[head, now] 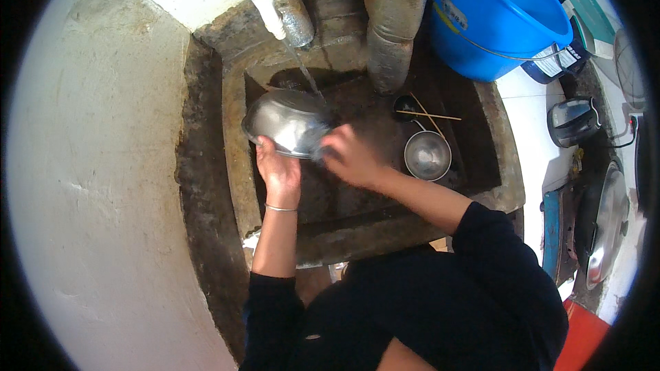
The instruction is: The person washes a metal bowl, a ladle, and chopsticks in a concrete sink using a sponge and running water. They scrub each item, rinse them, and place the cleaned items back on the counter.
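Note:
My left hand grips the near rim of a stainless steel bowl, which is tilted with its outer side up. In my right hand, blurred by motion, is a greyish scouring pad pressed against the bowl's right side. Water runs from the white plastic tap and falls at the bowl's far edge. Both hands are over a dark concrete sink.
Inside the sink at right lie a small metal bowl, a dark ladle-like utensil and two crossed chopsticks. A wrapped pipe rises at the back. A blue bucket stands at the sink's far right corner. A metal lid is farther right.

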A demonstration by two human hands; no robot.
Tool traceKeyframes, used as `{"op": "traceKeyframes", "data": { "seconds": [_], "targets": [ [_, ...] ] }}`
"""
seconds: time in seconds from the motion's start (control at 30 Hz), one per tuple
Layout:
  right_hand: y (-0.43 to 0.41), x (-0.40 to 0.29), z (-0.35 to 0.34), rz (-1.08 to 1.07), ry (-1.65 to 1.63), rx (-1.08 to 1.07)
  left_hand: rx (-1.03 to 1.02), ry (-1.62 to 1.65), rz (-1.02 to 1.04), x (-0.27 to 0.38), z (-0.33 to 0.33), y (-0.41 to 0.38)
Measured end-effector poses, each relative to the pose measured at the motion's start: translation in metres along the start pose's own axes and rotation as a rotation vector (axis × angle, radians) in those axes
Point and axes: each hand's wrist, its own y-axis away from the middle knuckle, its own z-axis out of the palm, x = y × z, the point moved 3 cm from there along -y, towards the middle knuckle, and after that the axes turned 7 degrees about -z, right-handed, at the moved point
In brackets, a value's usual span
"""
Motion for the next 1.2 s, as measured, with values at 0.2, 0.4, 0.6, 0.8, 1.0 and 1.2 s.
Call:
{"op": "traceKeyframes", "data": {
  "seconds": [0.2,0.4,0.6,0.8,1.0,1.2],
  "targets": [
    [-0.061,-0.029,-0.012,-0.235,0.210,0.054,-0.037,-0.420,0.086,-0.011,0.039,0.025],
    [-0.076,0.086,-0.057,0.228,-0.163,0.191,-0.059,-0.592,0.106,0.000,0.031,0.041],
    [-0.010,0.063,-0.025,0.248,-0.050,0.268,0.173,-0.123,0.012,0.005,0.011,0.019],
    [-0.049,0.001,-0.031,-0.084,-0.035,0.123,0.073,-0.145,-0.044,-0.014,0.009,0.015],
    [-0.039,0.101,-0.102,0.254,0.134,0.089,-0.098,-0.439,0.019,-0.016,0.036,0.010],
    [0.034,0.130,-0.193,0.612,0.052,-0.446,-0.482,-0.898,-0.019,-0.073,0.028,-0.026]
  ]
}}
